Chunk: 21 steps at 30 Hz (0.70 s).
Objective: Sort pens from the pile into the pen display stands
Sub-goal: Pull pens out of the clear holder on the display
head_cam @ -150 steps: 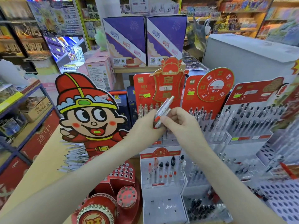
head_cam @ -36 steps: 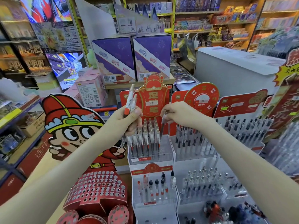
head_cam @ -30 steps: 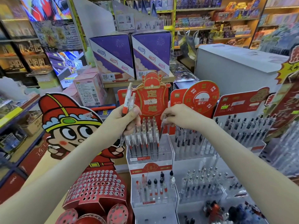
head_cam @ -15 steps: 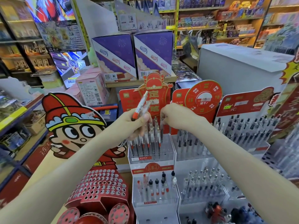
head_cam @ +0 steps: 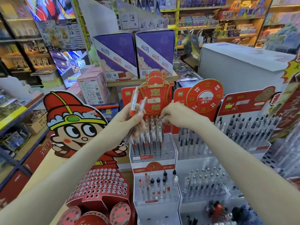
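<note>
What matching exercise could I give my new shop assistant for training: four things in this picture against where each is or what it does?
Column 1
1. left hand
2. right hand
3. cartoon cutout
4. purple boxes

Column 2
a. on the wooden shelf at the back
b. pinches the top of a pen standing in the clear stand
c. stands left of the clear stand
d. grips spare pens, raised

Pairs: 1-d, 2-b, 3-c, 4-a.
</note>
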Each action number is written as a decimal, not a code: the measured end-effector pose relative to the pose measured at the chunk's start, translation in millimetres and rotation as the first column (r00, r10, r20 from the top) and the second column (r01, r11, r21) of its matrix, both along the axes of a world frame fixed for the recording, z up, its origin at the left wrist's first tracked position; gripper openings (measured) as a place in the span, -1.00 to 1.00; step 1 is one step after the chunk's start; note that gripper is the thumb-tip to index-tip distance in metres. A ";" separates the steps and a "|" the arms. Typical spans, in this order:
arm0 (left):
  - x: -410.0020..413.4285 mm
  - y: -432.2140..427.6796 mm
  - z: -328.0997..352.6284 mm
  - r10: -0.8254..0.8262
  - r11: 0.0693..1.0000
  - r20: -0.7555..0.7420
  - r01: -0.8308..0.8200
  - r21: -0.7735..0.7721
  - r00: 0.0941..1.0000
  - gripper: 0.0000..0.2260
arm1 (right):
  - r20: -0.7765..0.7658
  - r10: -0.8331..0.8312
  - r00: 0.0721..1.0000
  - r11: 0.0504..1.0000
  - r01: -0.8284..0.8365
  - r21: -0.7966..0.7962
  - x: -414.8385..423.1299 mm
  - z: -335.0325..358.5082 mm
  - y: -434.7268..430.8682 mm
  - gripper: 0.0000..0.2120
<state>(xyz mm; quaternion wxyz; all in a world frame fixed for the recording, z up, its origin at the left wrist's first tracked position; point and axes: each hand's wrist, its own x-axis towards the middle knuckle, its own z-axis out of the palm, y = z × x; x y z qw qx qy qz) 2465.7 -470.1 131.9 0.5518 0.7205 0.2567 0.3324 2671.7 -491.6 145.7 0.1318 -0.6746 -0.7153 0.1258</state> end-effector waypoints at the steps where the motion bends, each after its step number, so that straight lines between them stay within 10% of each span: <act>1: -0.2 0.3 -0.1 0.019 1.000 0.004 -0.019 0.001 1.000 -0.80 | 0.004 -0.001 1.000 1.000 0.001 0.003 0.5 -0.3 0.6 -0.84; 21: 1.0 -4.4 -2.3 0.075 0.997 0.051 -0.077 0.025 0.996 -0.84 | -0.076 0.118 0.990 0.990 -0.112 0.085 11.9 -6.3 -0.1 -0.84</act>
